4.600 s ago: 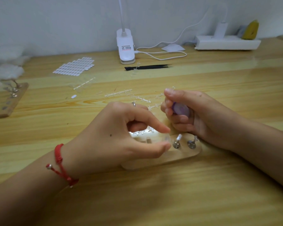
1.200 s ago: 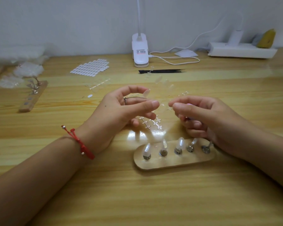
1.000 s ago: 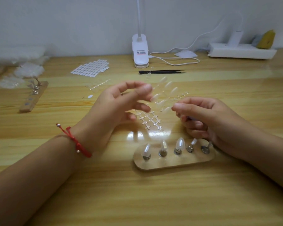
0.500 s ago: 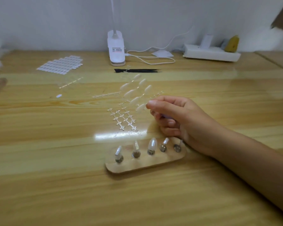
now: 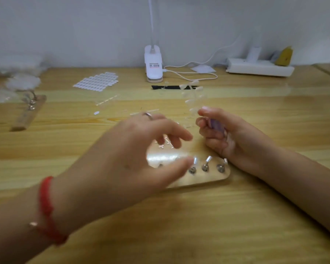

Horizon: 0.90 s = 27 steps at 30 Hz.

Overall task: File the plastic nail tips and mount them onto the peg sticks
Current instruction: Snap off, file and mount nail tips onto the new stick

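Pinching the strip of nail tips by its lower end, the right hand holds it upright, at 12 o'clock from the wooden peg base, a purple object tucked under its curled fingers. The left hand hovers over the base's 9 o'clock half — blurred, fingers loose, empty. Those clear tips look feather-light, thin and springy; grip the sprue or a tip's side edges, gently.

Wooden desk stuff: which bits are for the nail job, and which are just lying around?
For the job: clear plastic nail-tip strip, small purple file, oval wooden peg stand.
Lying about: white clip lamp, black tweezers, white power strip.
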{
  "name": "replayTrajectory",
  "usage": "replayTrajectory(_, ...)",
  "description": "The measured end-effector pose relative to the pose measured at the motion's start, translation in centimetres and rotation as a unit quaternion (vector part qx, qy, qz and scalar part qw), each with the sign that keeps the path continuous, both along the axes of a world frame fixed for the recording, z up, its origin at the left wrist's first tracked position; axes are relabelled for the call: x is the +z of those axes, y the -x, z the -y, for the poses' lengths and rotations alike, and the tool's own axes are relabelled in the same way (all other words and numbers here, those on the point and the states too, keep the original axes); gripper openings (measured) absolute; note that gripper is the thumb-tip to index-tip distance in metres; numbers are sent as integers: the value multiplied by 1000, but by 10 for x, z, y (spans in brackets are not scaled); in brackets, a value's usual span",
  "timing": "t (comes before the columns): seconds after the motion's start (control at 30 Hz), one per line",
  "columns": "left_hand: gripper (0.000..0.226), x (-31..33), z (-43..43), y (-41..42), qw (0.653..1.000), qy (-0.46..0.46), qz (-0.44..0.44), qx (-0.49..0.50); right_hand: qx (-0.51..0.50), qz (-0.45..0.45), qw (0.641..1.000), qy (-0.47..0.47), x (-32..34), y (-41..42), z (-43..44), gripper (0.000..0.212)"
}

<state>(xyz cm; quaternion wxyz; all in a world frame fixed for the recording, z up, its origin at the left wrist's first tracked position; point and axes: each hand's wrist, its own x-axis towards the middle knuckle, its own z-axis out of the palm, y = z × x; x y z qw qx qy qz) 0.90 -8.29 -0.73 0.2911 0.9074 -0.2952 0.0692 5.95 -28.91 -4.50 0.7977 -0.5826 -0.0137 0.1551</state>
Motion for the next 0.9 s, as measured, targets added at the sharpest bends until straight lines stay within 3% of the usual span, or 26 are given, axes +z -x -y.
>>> replayTrajectory(0.07,38,-2,17,3,998,-62,5,-18,0,-13,1000,-21,0,-1,1,8)
replayTrajectory(0.2,36,-5,25,-10,996,-83,-11,-33,4,-35,998,-49,0,-2,3,12)
replayTrajectory(0.4,16,-4,28,-22,989,-58,-126,-45,18,-38,997,-62,0,-3,5,9)
replayTrajectory(0.57,12,0,30,-27,980,-28,-193,-49,16,-39,997,-67,0,-4,5,10)
replayTrajectory(0.73,11,6,33,-31,979,-58,-187,-55,15,-47,996,-74,1,-3,5,9)
replayTrajectory(0.83,16,8,28,-28,988,-69,-125,-51,14,-53,995,-83,1,-3,5,7)
replayTrajectory(0.9,20,12,22,-26,992,-29,-102,-64,14,-53,995,-82,1,-3,5,7)
